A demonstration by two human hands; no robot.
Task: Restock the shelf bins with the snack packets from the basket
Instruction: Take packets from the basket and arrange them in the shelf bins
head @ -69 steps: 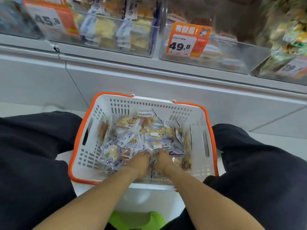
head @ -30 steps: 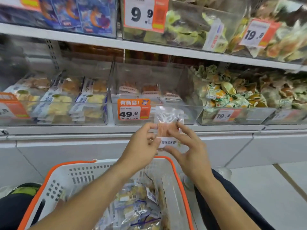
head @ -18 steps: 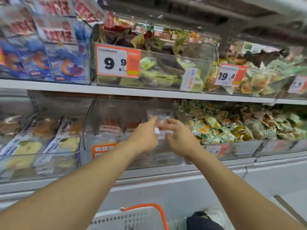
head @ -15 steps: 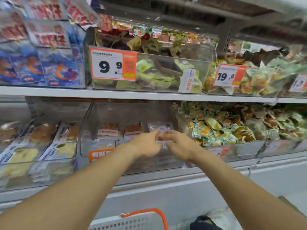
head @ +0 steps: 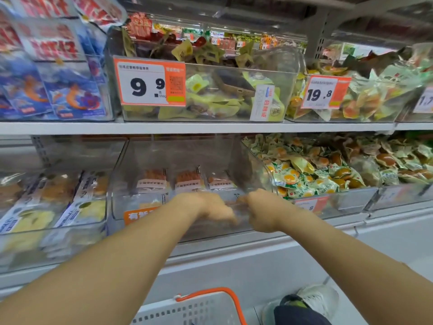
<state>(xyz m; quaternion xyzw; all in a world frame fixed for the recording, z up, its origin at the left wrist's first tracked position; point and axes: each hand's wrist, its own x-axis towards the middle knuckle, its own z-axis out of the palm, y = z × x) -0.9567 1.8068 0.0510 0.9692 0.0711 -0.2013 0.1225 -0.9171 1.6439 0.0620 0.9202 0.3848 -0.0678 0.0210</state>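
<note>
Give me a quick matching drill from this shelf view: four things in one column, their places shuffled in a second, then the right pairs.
Things:
1. 9.9 price tag
2. 19.8 price tag
3. egg-print packets
4. basket

Places:
A. lower shelf, in the bin right of the hands
B. bottom edge of view, on the floor below the arms
C. upper shelf, on the bin above the hands
D. upper shelf, on the bin to the right

Pairs: 1-C, 2-D, 3-A, 4-B
</note>
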